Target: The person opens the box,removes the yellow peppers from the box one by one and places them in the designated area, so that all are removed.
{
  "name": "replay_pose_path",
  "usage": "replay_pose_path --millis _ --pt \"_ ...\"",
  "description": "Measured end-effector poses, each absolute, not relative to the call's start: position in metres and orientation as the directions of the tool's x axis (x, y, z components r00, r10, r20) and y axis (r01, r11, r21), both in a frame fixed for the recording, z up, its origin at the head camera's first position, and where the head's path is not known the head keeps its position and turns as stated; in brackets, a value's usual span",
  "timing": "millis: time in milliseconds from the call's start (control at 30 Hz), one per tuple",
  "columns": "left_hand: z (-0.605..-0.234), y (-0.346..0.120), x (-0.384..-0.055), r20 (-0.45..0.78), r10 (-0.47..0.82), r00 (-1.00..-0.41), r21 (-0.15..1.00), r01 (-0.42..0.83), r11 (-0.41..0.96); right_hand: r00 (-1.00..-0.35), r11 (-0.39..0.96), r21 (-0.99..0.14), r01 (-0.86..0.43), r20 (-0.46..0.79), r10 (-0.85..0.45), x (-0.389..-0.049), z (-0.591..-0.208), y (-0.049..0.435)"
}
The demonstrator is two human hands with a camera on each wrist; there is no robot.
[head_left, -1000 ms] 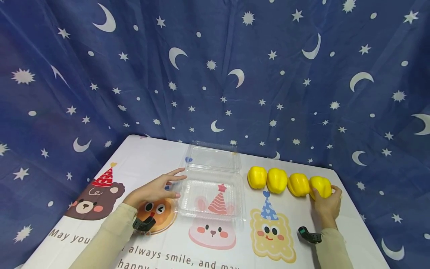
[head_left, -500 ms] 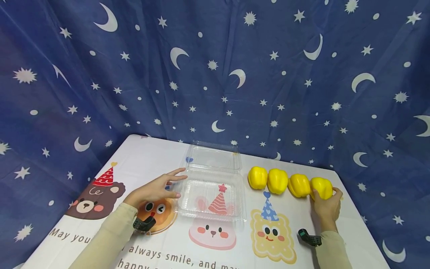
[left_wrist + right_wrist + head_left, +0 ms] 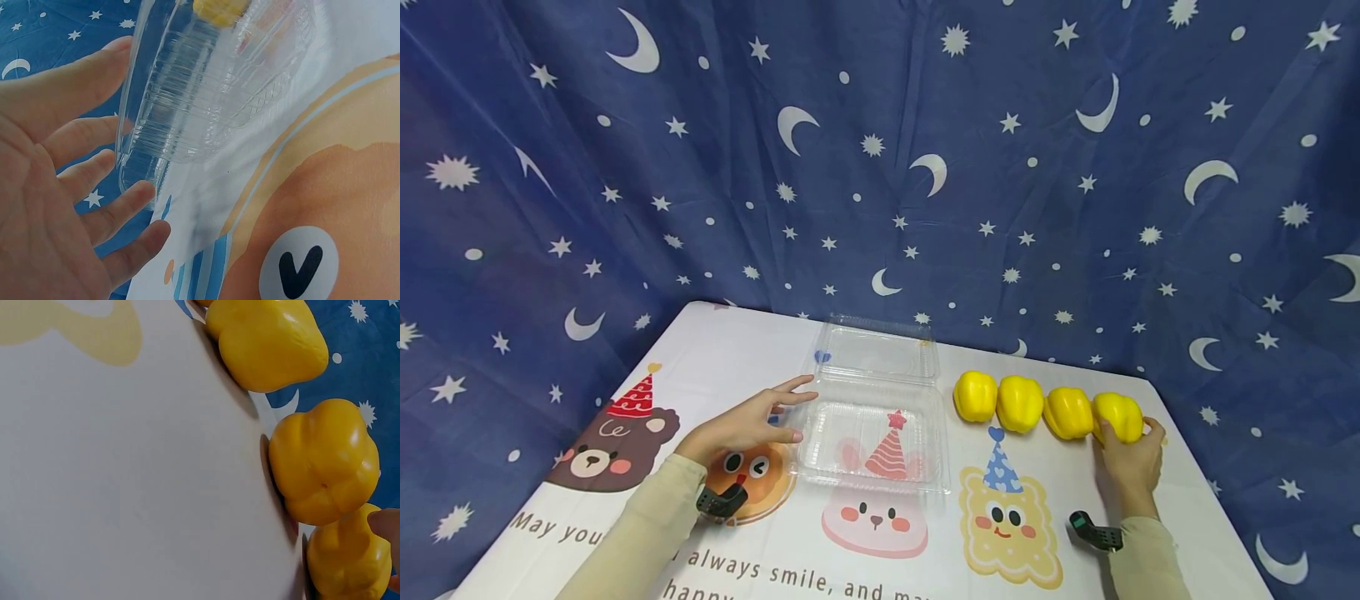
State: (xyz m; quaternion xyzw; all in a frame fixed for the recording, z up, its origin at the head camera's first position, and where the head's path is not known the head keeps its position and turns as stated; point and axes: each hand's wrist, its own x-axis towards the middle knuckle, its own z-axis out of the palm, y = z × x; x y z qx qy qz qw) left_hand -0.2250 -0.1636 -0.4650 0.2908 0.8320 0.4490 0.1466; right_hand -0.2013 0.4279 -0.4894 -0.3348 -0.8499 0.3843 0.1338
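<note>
A clear plastic clamshell box (image 3: 842, 437) lies unfolded on the table, its lid (image 3: 872, 354) laid back toward the curtain. My left hand (image 3: 741, 429) is at the box's left side with fingers spread; in the left wrist view its fingertips are right by the clear wall, but contact is uncertain. Yellow bell peppers form a row to the right of the box. My right hand (image 3: 1133, 462) grips the rightmost bell pepper (image 3: 1117, 414), thumb in front and fingers at its right side. In the right wrist view, only a fingertip (image 3: 386, 526) shows against that pepper.
More yellow bell peppers (image 3: 1019, 404) stand to the left of the held one, close together. A white cloth with cartoon prints covers the table (image 3: 760, 342). Behind it hangs a blue curtain (image 3: 850, 208) with moons and stars. Each wrist carries a black device (image 3: 1096, 532).
My right hand stays on the rightmost bell pepper, which has shifted only very slightly. My left hand and the box have not moved.
</note>
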Motion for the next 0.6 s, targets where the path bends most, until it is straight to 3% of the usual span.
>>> replay_pose_path --millis 600 --pt "-0.466 -0.164 -0.225 0.004 0.607 -0.794 0.815 0.355 0.458 -0.720 0.463 -0.749 0.474 -0.027 0.693 -0.191 -0.479 0.430"
